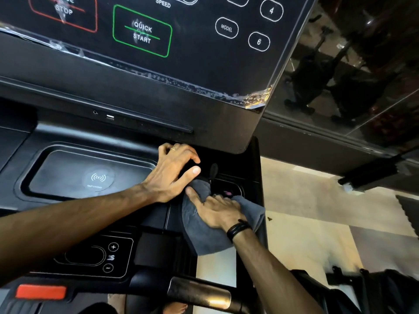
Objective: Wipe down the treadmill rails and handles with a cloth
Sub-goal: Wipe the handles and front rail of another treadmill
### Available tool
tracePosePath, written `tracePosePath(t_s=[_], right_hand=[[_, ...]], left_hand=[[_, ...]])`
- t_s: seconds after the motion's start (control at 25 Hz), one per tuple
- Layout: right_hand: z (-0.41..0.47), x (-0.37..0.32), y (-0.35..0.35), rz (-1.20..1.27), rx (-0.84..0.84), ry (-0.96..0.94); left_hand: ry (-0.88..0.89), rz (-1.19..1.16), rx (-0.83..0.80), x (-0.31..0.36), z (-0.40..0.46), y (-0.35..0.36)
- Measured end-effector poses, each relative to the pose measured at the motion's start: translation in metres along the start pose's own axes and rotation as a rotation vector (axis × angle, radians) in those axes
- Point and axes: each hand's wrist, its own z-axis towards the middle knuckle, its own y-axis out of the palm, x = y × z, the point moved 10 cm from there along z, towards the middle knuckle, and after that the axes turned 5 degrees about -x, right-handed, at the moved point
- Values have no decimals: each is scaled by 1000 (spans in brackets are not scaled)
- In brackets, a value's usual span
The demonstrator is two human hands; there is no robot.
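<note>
A grey cloth (205,239) lies bunched over the right side of the black treadmill console (68,132), at the edge of a small recess (229,189). My right hand (217,209) presses down on the cloth, index finger stretched out and the other fingertips at the recess rim. My left hand (172,171) arches over the console just left of it, fingers bent and thumb near the cloth's top end. What lies under its palm is hidden in shadow. A metal-sleeved handle (199,293) runs across the bottom.
The touch screen (140,30) overhangs the console closely. A wireless charging tray (90,175) sits at the left, a speed control panel (95,257) below it, and a red stop tab (40,291) at the bottom left. Tiled floor (306,223) shows at the right.
</note>
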Motion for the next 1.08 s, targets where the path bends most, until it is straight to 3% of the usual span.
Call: tracePosePath(t_s=[0.12,0.28,0.4,0.56,0.68,0.8,0.92,1.0,1.08], right_hand=[[-1,-4,-6,-137,33,-58],[-18,3,-3,-13,19,-116],[-23,8,-4,128,98,-128],[-32,26,-11,484,421,-79],[-57,40,-7,967,586,-120],[-85,83,-7,1370,711,-163],[-138,151,-23,1576,949,-155],[-179,176,-38,1681,1085,-282],[-197,182,-34,1567,1095,-264]], left_hand=[[-6,-8,-3,2,-1,0],[-22,-3,-4,1,0,-2],[-21,3,-13,0,-1,1],[10,14,-37,3,-1,3],[80,27,-63,9,-4,4],[239,115,-206,31,-7,20],[359,160,-340,47,-13,34],[412,139,-378,61,-17,39],[495,113,-414,89,-18,50]])
